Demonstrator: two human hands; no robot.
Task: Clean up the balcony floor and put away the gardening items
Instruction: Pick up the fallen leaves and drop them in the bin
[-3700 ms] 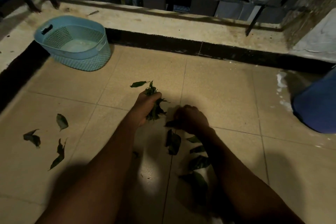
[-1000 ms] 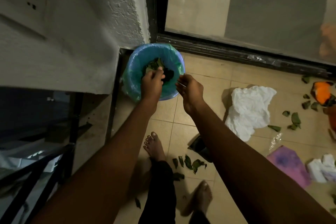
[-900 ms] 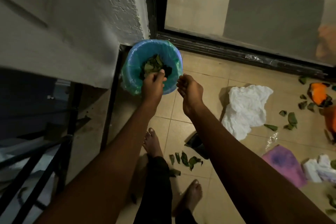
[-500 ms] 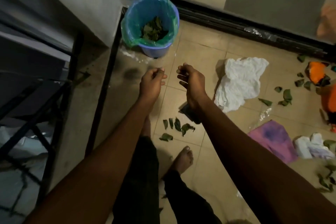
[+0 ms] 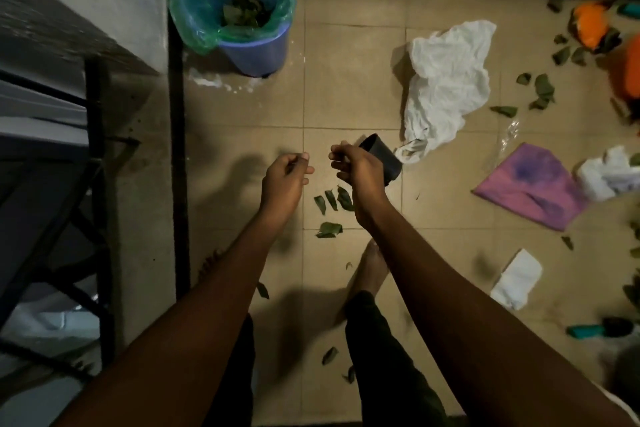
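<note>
Head view: loose leaves [image 5: 329, 199] lie on the tiled floor [image 5: 346, 80] just below the hands, and more sit inside the blue bin [image 5: 256, 45] in the floor's far left corner. The left hand [image 5: 285, 175] and right hand [image 5: 356, 166] hover apart, fingers loosely curled, holding nothing. A black pot [image 5: 381, 163] lies tipped beside a white cloth [image 5: 450, 80].

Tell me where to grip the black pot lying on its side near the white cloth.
Take the black pot by its rim, pinching the wall at the open mouth, coming from the bin side: it lies tipped over with the mouth facing that way. The right hand hovers nearest.
</note>
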